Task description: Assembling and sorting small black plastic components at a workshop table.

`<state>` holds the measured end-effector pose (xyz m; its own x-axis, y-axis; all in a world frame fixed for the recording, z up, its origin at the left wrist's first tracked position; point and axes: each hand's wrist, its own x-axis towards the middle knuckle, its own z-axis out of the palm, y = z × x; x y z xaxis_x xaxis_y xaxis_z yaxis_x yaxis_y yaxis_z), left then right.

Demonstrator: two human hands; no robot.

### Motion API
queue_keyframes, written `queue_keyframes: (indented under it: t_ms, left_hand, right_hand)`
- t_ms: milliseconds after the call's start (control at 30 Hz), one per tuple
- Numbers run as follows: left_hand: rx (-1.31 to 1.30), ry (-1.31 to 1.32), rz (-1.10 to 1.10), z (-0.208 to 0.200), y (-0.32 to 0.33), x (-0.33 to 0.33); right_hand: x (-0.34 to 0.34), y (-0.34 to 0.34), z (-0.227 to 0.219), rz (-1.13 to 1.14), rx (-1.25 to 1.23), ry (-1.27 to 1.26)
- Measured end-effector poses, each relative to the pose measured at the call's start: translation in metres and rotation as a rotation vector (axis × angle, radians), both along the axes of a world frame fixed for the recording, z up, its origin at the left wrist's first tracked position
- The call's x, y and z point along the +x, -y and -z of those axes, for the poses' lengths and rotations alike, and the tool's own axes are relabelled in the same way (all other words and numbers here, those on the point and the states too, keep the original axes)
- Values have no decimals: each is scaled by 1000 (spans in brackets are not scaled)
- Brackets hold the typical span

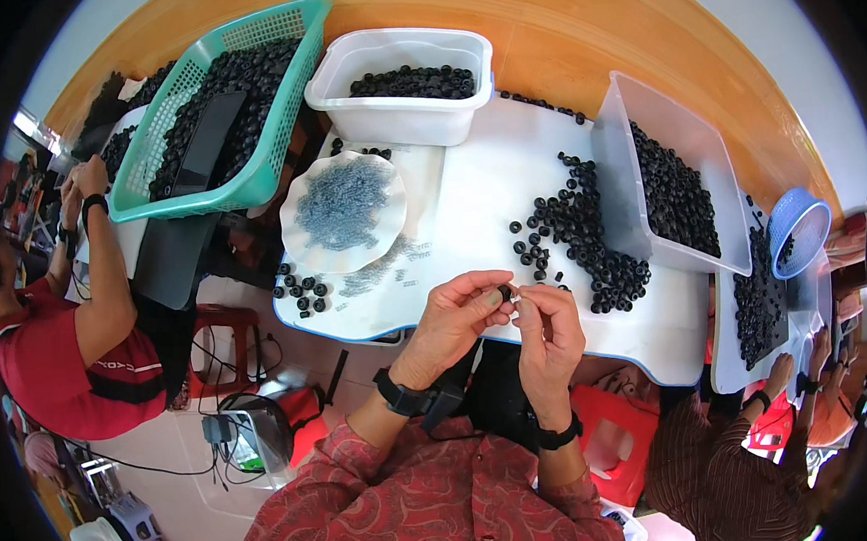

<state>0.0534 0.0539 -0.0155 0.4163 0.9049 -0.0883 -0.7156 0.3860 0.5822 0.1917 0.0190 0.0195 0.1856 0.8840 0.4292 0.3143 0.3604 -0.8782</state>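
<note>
Above the near edge of the white table [489, 220], my two hands meet at the fingertips. My left hand [455, 320] pinches a small black ring-like part [505, 292] between thumb and fingers. My right hand [551, 338] is closed in a pinch against it, on a tiny pale piece [515, 300] too small to name. Loose black round parts [587, 235] spread over the table to the right. To the left, a white scalloped plate [390, 224] holds a heap of tiny grey-blue metal-looking pieces [342, 202]; more lie scattered beside it.
A white tub [398, 119] and a translucent bin [628, 180], both with black parts, stand behind. A green basket [227, 197] of black parts carries a dark flat object [210, 140]. Co-workers sit left [70, 364] and right [728, 470]; a blue basket [799, 230] stands far right.
</note>
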Motion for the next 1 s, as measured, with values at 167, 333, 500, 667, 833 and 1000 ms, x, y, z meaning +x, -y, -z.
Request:
queue_keyframes:
  t_ms: [167,333,500,667,833,1000]
  left_hand:
    - [2,22,-14,7,1,-12]
    - [-12,27,-27,10,2,-22]
    - [-15,33,-30,12,2,-30]
    - [-20,-29,-12,20,2,-34]
    - [45,-108,19,20,-2,-39]
    - [166,-158,140,25,-8,-43]
  right_hand:
    - [-13,-4,-4,31,-47,55]
    - [-24,-6,-6,11,-66,86]
    - [-31,-8,-10,-25,-57,181]
    - [-29,-8,-10,-78,-103,200]
    - [-27,-8,-7,-96,-155,165]
    - [-18,-6,5,-182,-380,-225]
